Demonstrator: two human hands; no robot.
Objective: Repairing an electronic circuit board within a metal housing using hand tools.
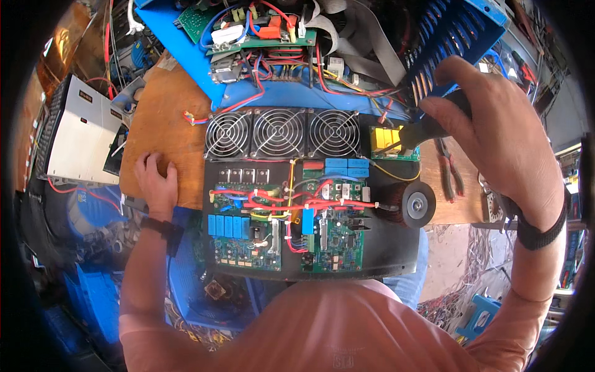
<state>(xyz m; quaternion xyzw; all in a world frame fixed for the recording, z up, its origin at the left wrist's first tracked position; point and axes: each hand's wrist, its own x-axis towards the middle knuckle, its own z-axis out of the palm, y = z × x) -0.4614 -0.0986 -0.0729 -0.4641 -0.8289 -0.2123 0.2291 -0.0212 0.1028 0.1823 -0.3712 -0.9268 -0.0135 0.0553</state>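
My left hand [158,177] rests on the wooden table [155,118], fingers apart and loosely bent, holding nothing. My right hand [486,136] grips a dark-handled tool [418,133], whose far end is at the yellow component [385,137] on a small board at the back right of a black panel [390,242]; whether it touches is hard to tell. The panel carries three metal-grilled fans [279,133], green circuit boards [334,251] with blue capacitors and red, yellow and blue wiring, and a round coil [415,204].
An opened blue housing [229,96] with boards, ribbon cable and wires lies behind the panel. Red-handled pliers [455,180] lie at the right. A white-fronted unit [80,130] stands at the left. Blue crates [211,310] and scrap wire sit below the table edge.
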